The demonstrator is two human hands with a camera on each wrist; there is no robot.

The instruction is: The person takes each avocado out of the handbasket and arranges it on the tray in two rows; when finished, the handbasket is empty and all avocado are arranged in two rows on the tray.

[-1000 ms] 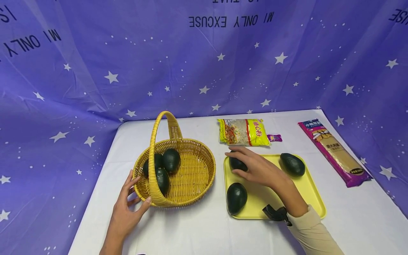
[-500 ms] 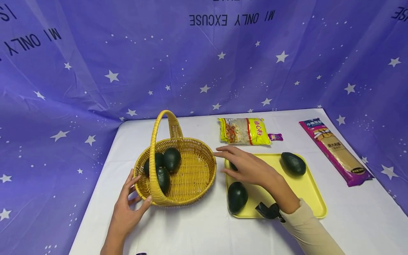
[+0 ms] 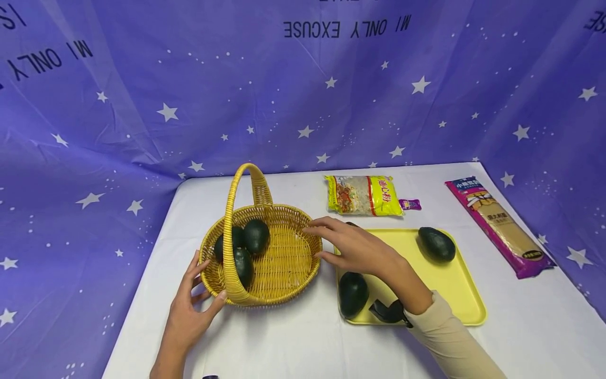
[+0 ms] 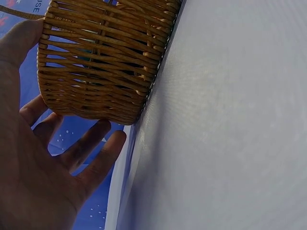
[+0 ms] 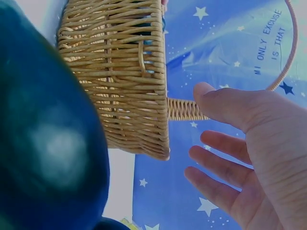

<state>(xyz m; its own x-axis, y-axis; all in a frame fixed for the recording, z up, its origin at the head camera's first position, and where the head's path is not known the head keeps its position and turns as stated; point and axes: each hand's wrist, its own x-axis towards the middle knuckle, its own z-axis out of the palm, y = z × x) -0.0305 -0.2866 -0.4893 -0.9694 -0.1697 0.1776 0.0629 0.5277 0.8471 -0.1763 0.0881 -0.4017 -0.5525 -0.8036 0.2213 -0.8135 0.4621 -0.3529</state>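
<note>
A yellow wicker basket [image 3: 284, 263] with a tall arched handle holds three dark green avocados [image 3: 256, 237] at its left side. My left hand [image 3: 189, 310] rests against the basket's left rim, thumb and fingers spread; in the left wrist view its thumb [image 4: 24, 40] touches the rim. Over the basket's right rim hovers my right hand [image 3: 352, 247], fingers extended and holding nothing. On the yellow tray [image 3: 407, 295] lie an avocado [image 3: 353, 295] near the front left and another avocado [image 3: 436, 245] at the back right. A third, behind my right hand, is mostly hidden.
A yellow bag of pasta [image 3: 364, 196] lies behind the tray, with a small purple packet [image 3: 410, 204] beside it. A long purple pack of noodles [image 3: 499, 226] lies to the right. Purple star-printed cloth [image 3: 303, 105] hangs behind the white table.
My right hand has moved left, from over the tray's back-left avocado to the basket's right rim. My left hand stays at the basket.
</note>
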